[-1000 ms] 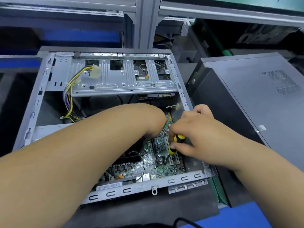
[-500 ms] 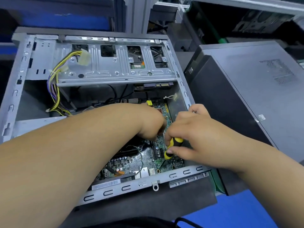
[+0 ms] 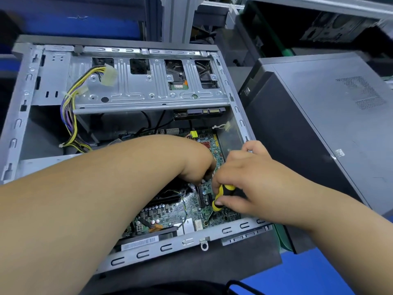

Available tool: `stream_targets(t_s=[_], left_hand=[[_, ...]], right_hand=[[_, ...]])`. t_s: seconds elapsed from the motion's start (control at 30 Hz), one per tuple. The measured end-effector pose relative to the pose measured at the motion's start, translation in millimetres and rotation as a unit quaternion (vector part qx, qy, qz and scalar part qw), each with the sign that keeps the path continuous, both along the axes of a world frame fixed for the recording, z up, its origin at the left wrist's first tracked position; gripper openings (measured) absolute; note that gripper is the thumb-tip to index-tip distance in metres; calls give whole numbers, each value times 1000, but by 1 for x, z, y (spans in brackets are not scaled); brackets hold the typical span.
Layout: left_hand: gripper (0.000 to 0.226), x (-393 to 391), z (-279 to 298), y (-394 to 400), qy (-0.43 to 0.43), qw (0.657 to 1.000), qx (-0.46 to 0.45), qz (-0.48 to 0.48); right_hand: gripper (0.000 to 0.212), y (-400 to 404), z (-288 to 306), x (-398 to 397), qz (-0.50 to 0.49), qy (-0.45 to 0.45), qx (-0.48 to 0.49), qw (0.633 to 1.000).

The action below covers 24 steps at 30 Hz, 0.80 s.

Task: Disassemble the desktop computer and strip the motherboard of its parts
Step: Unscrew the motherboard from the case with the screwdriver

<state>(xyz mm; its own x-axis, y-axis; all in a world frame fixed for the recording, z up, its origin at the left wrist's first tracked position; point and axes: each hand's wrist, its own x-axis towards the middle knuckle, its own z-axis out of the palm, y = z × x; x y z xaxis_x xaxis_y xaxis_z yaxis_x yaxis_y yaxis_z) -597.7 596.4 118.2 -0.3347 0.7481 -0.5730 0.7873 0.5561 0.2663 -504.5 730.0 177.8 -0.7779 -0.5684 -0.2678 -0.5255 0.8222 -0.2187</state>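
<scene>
Two computer cases are sitting side by side: one open chassis and one closed tower at its right edge. One green motherboard is lying inside the open chassis. One yellow-and-black screwdriver is showing. One bundle of coloured cables is hanging at the chassis's left side. Two hands are reaching in: left hand, right hand.

Screwdriver tip shifted from beside the memory slots down to a motherboard screw near the case's front edge, right hand following.
</scene>
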Motion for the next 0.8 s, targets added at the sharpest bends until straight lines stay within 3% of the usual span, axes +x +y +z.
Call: stream_targets(t_s=[0.2,0.37,0.57,0.63,0.8], left_hand=[[26,2,2,0,-11,1000,0,-4],[24,2,2,-1,-17,1000,9,4],[14,4,4,-1,-26,999,20,-10],[24,3,5,-2,-42,999,28,-6],[29,4,8,-1,-141,989,52,13]], right_hand=[[22,1,1,-1,35,-26,28,999],[53,-4,3,-3,44,-28,64,997],[27,-5,2,-4,47,-24,13,999],[23,-5,3,-3,40,-28,7,999],[22,-2,7,-2,18,-56,-9,998]])
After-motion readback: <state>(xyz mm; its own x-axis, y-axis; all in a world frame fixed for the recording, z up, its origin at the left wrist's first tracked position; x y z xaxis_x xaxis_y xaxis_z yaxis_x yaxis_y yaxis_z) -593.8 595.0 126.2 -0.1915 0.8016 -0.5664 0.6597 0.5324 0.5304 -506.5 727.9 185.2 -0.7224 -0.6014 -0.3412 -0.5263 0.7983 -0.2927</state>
